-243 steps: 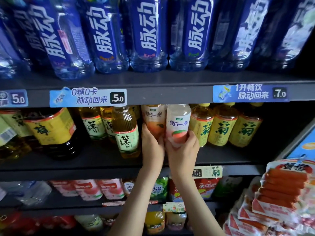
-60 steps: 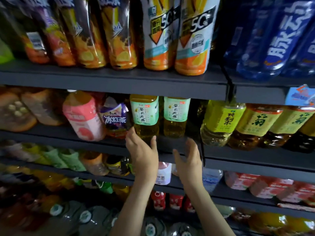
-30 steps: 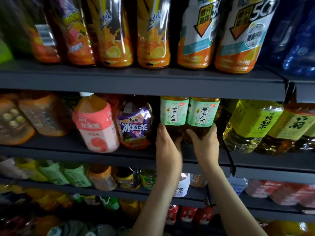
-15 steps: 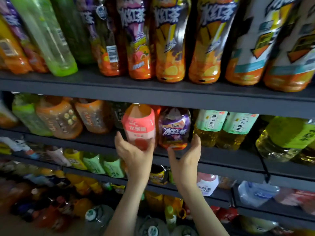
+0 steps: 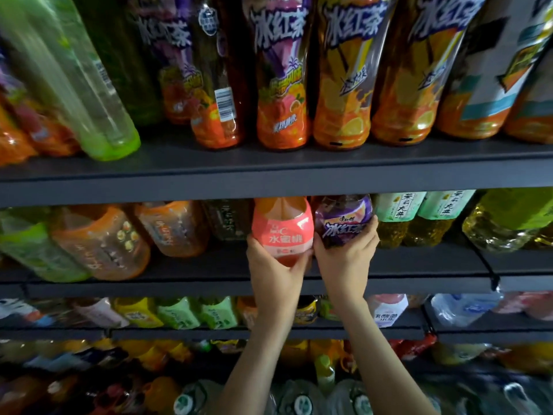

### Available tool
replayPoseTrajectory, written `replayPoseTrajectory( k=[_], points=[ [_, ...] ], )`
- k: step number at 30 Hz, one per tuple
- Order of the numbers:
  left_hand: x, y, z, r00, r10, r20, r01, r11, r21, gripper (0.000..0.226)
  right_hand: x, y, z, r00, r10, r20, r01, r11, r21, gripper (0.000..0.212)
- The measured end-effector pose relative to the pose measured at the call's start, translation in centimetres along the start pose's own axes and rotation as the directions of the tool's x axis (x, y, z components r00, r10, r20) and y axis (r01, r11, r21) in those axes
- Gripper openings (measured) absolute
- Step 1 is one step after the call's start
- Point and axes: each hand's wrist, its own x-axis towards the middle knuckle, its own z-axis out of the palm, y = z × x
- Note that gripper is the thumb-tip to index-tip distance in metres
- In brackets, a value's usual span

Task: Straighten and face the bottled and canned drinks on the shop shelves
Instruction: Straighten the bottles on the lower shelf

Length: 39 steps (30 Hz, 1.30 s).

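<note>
On the middle shelf [image 5: 209, 265], a bottle with a pink label [image 5: 282, 227] stands beside a bottle with a purple iced-tea label [image 5: 342, 220]. My left hand [image 5: 273, 266] grips the base of the pink bottle, fingers wrapped around its sides. Around the lower part of the purple bottle curls my right hand [image 5: 348, 259], thumb on the right side. Both labels face outward. The bottle tops are hidden behind the shelf above.
Two green-label tea bottles [image 5: 419, 217] stand right of the purple one, orange bottles [image 5: 134, 232] to the left. Tall iced-tea bottles [image 5: 344, 70] line the upper shelf. Lower shelves hold several small bottles, and large water jugs [image 5: 299, 399] sit at the bottom.
Both hands have closed on the pink and purple bottles, which they were only reaching for half a second ago. Before that they held the two green-label tea bottles to the right.
</note>
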Motion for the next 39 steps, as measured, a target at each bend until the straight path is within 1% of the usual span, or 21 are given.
replayPoseTrajectory(
  k=[4,7,10,14,18,20,23,25,28,30,32,34,39],
  points=[
    [-0.3,0.4,0.5,1.000,-0.025,0.019,0.025,1.000,-0.017,0.111,0.5,0.4,-0.5,0.999,0.041,0.028,-0.040,0.998,-0.041,0.109],
    [-0.6,0.8,0.4,1.000,-0.027,0.013,0.027,1.000,-0.010,0.111,0.4,0.6,-0.8,0.997,0.049,0.061,-0.048,0.999,-0.020,0.106],
    [-0.7,0.8,0.4,0.999,-0.030,0.020,0.031,0.999,-0.037,0.110,-0.2,0.8,-1.9,0.989,0.057,0.136,-0.058,0.998,0.006,0.097],
    [-1.0,1.2,0.1,0.997,-0.047,0.055,0.052,0.995,-0.090,0.110,-2.7,0.9,-4.6,0.977,0.041,0.207,-0.038,0.999,-0.018,0.084],
    [-2.5,2.5,-2.1,0.992,-0.070,0.104,0.067,0.997,0.028,0.103,-5.6,0.1,-6.8,0.936,0.002,0.352,0.024,0.997,-0.071,0.069],
    [-3.3,2.9,-3.9,0.986,-0.103,0.128,0.095,0.993,0.068,0.098,-6.6,-1.2,-7.3,0.910,0.006,0.415,0.035,0.995,-0.091,0.065],
    [-3.6,2.5,-6.7,0.981,-0.156,0.116,0.140,0.981,0.137,0.095,-8.1,-3.3,-7.2,0.883,-0.020,0.469,0.063,0.995,-0.077,0.061],
    [-3.3,1.8,-8.7,0.974,-0.208,0.089,0.192,0.968,0.159,0.091,-9.2,-5.0,-6.6,0.855,-0.023,0.519,0.041,0.999,-0.024,0.060],
    [-2.2,0.0,-11.4,0.953,-0.300,0.051,0.287,0.941,0.177,0.083,-11.2,-6.8,-4.8,0.833,-0.038,0.552,0.032,0.999,0.019,0.058],
    [-1.2,-1.8,-13.4,0.944,-0.328,0.024,0.322,0.936,0.141,0.079,-12.7,-7.7,-3.3,0.821,-0.043,0.570,0.034,0.999,0.027,0.054],
    [0.0,-3.8,-15.4,0.938,-0.346,-0.009,0.345,0.933,0.098,0.076,-14.2,-8.7,-1.7,0.794,-0.018,0.608,0.010,1.000,0.017,0.052],
    [1.2,-5.5,-17.8,0.924,-0.380,-0.036,0.381,0.918,0.109,0.072,-15.8,-10.2,0.1,0.768,-0.010,0.640,0.006,1.000,0.009,0.052],
    [5.3,-10.3,-25.9,0.943,-0.326,-0.058,0.331,0.937,0.109,0.063,-20.8,-16.9,6.4,0.730,-0.049,0.682,0.062,0.998,0.006,0.053]
  ],
)
